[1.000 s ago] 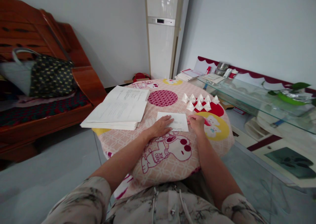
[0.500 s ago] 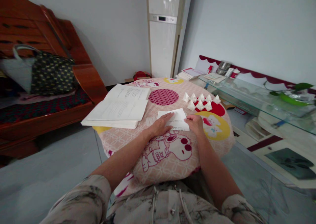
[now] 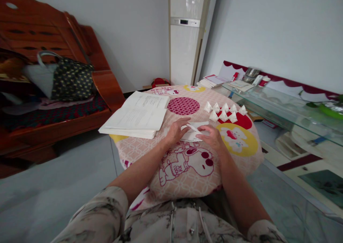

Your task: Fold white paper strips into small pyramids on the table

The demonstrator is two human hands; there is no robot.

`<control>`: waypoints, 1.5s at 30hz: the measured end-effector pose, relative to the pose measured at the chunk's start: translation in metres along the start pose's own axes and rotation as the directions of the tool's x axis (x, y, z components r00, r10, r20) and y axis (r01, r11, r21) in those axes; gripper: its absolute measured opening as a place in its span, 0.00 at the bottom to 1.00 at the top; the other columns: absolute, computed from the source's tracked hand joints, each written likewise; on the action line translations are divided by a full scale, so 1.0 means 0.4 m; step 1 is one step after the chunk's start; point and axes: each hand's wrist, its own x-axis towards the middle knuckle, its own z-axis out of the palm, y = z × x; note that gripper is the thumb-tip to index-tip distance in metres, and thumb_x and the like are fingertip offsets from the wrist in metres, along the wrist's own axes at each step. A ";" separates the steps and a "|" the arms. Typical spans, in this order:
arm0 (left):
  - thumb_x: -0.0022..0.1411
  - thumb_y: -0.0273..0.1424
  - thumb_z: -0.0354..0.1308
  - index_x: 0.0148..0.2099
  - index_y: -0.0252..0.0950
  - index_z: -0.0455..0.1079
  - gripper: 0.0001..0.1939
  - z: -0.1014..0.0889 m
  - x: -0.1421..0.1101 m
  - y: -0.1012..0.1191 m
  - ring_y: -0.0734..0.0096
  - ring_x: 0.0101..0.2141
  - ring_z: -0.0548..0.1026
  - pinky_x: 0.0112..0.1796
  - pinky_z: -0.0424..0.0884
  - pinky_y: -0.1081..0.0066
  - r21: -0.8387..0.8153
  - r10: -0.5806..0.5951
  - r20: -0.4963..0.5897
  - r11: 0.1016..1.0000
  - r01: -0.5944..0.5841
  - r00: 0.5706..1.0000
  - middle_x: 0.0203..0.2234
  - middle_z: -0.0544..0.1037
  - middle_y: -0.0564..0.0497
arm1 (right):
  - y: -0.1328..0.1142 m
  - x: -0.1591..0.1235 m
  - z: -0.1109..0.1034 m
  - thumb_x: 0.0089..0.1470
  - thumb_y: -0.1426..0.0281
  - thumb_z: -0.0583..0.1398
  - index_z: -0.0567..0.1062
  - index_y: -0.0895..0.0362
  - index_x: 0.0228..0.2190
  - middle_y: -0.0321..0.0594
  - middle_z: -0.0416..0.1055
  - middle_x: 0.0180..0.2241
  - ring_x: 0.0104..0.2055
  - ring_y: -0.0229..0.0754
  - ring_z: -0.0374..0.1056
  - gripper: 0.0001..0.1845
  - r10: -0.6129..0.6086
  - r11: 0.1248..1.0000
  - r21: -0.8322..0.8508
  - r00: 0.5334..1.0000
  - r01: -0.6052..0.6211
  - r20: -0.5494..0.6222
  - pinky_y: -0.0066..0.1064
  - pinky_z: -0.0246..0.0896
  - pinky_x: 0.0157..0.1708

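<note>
A white sheet of paper (image 3: 193, 130) lies partly folded on the round table with the pink cartoon cloth (image 3: 187, 171). My left hand (image 3: 175, 130) rests on the sheet's left part with fingers pinched at a raised fold. My right hand (image 3: 212, 137) covers the sheet's right part, fingers bent over it. Beyond the hands, several small white folded paper shapes (image 3: 225, 112) sit in two rows on the cloth.
An open book on a paper stack (image 3: 136, 116) lies at the table's left. A wooden bench (image 3: 53, 103) with a dark bag (image 3: 71, 79) stands left. A glass shelf (image 3: 281, 105) runs along the right wall. A white standing air conditioner (image 3: 186, 35) fills the corner.
The flat sheet has been lifted and folded inward between both hands. My right hand moved from the sheet's right edge onto it. The view shifted slightly left.
</note>
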 end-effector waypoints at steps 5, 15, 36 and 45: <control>0.69 0.32 0.58 0.54 0.36 0.75 0.14 -0.016 0.002 0.008 0.58 0.53 0.78 0.56 0.73 0.55 0.011 -0.052 -0.110 0.999 0.053 0.993 0.51 0.81 0.42 | 0.040 -0.002 -0.033 0.40 0.62 0.73 0.82 0.53 0.36 0.47 0.79 0.43 0.48 0.56 0.73 0.19 -0.016 0.999 -0.046 0.998 0.018 0.055 0.46 0.67 0.51; 0.70 0.29 0.54 0.47 0.38 0.79 0.11 -0.030 0.007 0.035 0.59 0.59 0.74 0.59 0.69 0.50 0.075 0.181 -0.234 0.983 -0.168 0.955 0.57 0.77 0.43 | 0.025 0.017 -0.034 0.52 0.68 0.62 0.80 0.53 0.34 0.44 0.81 0.40 0.48 0.53 0.75 0.07 -0.311 0.914 -0.353 0.905 0.201 -0.290 0.54 0.60 0.60; 0.66 0.50 0.57 0.25 0.36 0.62 0.26 -0.099 0.015 0.054 0.74 0.25 0.60 0.29 0.59 0.72 -0.185 -0.167 -0.400 0.978 0.099 0.901 0.19 0.61 0.56 | -0.128 0.043 -0.067 0.55 0.58 0.62 0.78 0.53 0.25 0.39 0.73 0.25 0.31 0.46 0.69 0.13 -0.101 0.993 -0.061 0.993 0.098 -0.062 0.38 0.66 0.38; 0.65 0.48 0.61 0.33 0.36 0.71 0.20 -0.118 0.045 0.050 0.72 0.28 0.71 0.32 0.69 0.71 -0.301 -0.145 -0.439 0.954 0.007 0.887 0.25 0.73 0.53 | -0.195 0.073 -0.107 0.54 0.59 0.65 0.79 0.55 0.28 0.35 0.71 0.24 0.26 0.39 0.64 0.12 0.009 0.971 0.239 1.000 -0.013 0.018 0.30 0.57 0.25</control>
